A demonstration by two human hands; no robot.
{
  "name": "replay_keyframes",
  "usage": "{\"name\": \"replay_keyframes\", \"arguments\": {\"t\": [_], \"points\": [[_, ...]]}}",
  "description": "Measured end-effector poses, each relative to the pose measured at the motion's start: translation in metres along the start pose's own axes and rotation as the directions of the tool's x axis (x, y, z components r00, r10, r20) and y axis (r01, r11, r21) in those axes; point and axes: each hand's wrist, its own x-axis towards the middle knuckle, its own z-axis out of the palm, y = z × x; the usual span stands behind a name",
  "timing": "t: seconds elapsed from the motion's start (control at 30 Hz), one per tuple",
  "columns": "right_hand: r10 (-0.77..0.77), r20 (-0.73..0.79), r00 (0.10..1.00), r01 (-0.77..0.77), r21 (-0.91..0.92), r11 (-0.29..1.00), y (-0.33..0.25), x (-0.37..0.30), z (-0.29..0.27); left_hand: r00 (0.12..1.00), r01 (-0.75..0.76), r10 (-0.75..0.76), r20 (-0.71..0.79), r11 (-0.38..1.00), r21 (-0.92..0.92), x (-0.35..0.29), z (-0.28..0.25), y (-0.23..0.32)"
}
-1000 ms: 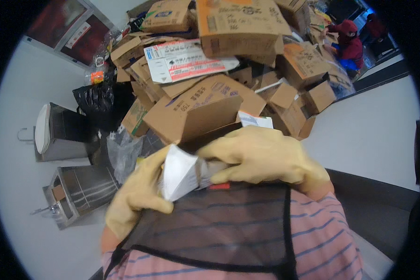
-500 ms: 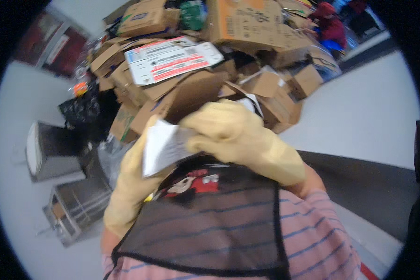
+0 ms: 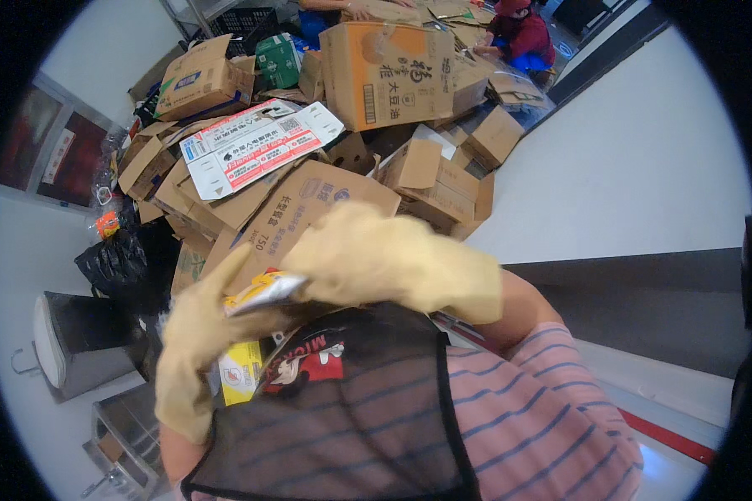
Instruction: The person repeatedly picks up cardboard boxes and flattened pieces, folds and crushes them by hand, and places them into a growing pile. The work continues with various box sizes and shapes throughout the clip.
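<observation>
A small flat piece of packaging (image 3: 263,292), silvery white with yellow and red print, is between my two hands in front of my chest. My left hand (image 3: 196,342), in a pale yellow rubber glove, is closed at its left end. My right hand (image 3: 351,255), gloved alike and smeared by motion, is closed over its right end. Glove fingers hide part of the piece. Just below my left hand shows a yellow and white printed box or card (image 3: 241,371), partly behind my dark mesh apron (image 3: 376,401). A large flattened brown carton (image 3: 309,196) lies just beyond my hands.
A heap of cardboard boxes (image 3: 384,75) rises ahead, with a white and red flattened carton (image 3: 259,146) on it. Black plastic bags (image 3: 113,259) and a dark bin (image 3: 83,338) stand left. A person in dark red (image 3: 522,37) is at the far right; another person's arms (image 3: 351,8) show behind.
The piece in my hands has turned from a white face to a yellow and red printed one. My right hand has shifted left. The view has swung, showing more of the brown carton.
</observation>
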Motion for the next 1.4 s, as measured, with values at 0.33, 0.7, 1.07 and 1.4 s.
{"name": "replay_keyframes", "arguments": {"t": [0.33, 0.7, 1.07, 1.4], "points": [[0.38, -0.637, 0.671, -0.133, 0.401, 0.906, 0.047, -0.056, -0.071, 0.779, -0.258, 0.165, -0.605, 0.964, -0.07, 0.042, -0.067, 0.001], [0.483, -0.635, -0.603, -0.052, 0.635, 0.771, 0.211, -0.106, -0.091, 0.91, 0.312, -0.415, -0.013, 0.705, -0.637, -0.049, 0.084, -0.116], [0.96, -0.241, -0.142, 0.15, 0.954, 0.261, 0.527, -0.092, 0.051, 0.801, 0.593, -0.451, 0.394, 0.691, -0.413, -0.037, 0.173, -0.071], [0.576, -0.551, 0.604, -0.757, -0.172, 0.63, 0.65, 0.164, -0.018, 0.676, 0.737, -0.5, 0.542, 0.488, -0.468, 0.002, 0.209, -0.014]]}}
